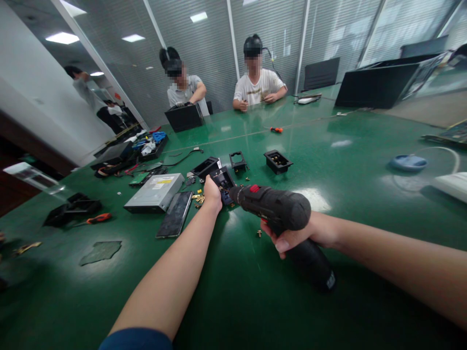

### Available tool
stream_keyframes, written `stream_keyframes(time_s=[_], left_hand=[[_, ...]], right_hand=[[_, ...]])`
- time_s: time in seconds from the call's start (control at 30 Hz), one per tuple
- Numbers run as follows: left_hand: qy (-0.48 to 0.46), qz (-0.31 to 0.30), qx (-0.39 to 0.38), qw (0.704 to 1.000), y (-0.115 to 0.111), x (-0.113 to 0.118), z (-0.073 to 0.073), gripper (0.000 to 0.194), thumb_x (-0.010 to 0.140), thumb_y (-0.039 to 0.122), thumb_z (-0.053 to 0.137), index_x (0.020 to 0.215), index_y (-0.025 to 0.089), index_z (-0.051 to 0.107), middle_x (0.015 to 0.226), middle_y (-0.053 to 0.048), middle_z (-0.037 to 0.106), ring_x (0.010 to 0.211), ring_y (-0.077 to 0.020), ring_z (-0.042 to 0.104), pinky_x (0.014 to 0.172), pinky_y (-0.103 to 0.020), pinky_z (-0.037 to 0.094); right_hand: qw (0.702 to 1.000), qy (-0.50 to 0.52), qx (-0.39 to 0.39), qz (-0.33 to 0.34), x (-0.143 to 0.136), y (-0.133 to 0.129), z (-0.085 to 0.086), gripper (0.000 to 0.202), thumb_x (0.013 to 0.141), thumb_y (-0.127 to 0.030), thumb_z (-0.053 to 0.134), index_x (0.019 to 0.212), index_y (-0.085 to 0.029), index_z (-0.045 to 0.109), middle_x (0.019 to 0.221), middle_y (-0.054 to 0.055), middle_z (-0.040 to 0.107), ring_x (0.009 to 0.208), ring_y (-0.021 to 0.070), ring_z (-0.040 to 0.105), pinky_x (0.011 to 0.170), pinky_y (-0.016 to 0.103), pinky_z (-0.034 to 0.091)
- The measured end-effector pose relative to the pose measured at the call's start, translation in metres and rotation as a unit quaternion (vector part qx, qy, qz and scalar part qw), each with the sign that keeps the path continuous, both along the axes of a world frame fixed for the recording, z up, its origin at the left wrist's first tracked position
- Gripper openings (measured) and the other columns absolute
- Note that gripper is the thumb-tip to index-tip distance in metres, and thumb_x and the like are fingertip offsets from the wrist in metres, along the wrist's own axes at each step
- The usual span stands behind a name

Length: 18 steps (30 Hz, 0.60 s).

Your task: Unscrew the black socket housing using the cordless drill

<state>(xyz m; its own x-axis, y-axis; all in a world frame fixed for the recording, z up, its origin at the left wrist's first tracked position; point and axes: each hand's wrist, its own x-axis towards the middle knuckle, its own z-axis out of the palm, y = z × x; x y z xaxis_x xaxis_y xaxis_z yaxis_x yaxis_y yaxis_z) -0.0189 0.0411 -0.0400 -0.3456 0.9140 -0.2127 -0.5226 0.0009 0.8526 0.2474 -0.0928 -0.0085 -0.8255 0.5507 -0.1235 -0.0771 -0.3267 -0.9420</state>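
Note:
My right hand (292, 238) is wrapped round the grip of a black cordless drill (273, 204), its nose pointing left. My left hand (212, 192) grips a black plastic housing (223, 182) with small metal parts inside. The drill's tip meets the near right side of this housing; whether it sits on a screw I cannot tell. Just behind lie another black housing (206, 166), a black frame (238, 160) and an open black box (278, 161) with brass-coloured pieces inside. Small brass parts (199, 198) are scattered beside my left hand.
Left of my arm are a silver disc drive (155, 192), a dark phone-like slab (175, 214) and an orange screwdriver (99, 218). Another screwdriver (276, 130) lies farther back. Two people sit across the green table (365, 194), one handling a black case (184, 117).

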Motion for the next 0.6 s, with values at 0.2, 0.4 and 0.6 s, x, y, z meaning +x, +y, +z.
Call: stream_keyframes(time_s=[0.2, 0.4, 0.6], left_hand=[[-0.003, -0.003, 0.004, 1.0, 0.0, 0.0, 0.0, 0.041, 0.116, 0.04, 0.049, 0.089, 0.022, 0.074, 0.081, -0.009, 0.079, 0.097, -0.0318, 0.091, 0.091, -0.042, 0.076], [-0.01, -0.001, 0.005, 1.0, 0.006, -0.005, -0.008, 0.037, 0.114, 0.043, 0.054, 0.093, 0.021, 0.075, 0.087, -0.011, 0.084, 0.095, -0.0335, 0.091, 0.088, -0.045, 0.076], [0.013, -0.016, -0.004, 1.0, 0.015, -0.018, -0.021, 0.038, 0.111, 0.05, 0.056, 0.093, 0.023, 0.076, 0.083, -0.005, 0.079, 0.085, -0.0287, 0.087, 0.086, -0.041, 0.074]], right_hand=[[1.0, 0.0, 0.0, 0.0, 0.001, 0.001, -0.001, 0.062, 0.064, -0.045, 0.122, 0.095, -0.018, 0.076, 0.083, -0.003, 0.075, 0.066, 0.0155, 0.075, 0.063, 0.03, 0.068], [1.0, 0.004, -0.005, 0.007, 0.0, 0.001, 0.001, 0.064, 0.062, -0.044, 0.124, 0.093, -0.017, 0.074, 0.082, -0.002, 0.076, 0.064, 0.0151, 0.074, 0.062, 0.029, 0.066], [1.0, 0.006, -0.013, 0.009, -0.001, 0.001, -0.002, 0.063, 0.061, -0.039, 0.122, 0.095, -0.018, 0.074, 0.08, -0.002, 0.076, 0.064, 0.0158, 0.073, 0.063, 0.031, 0.067]])
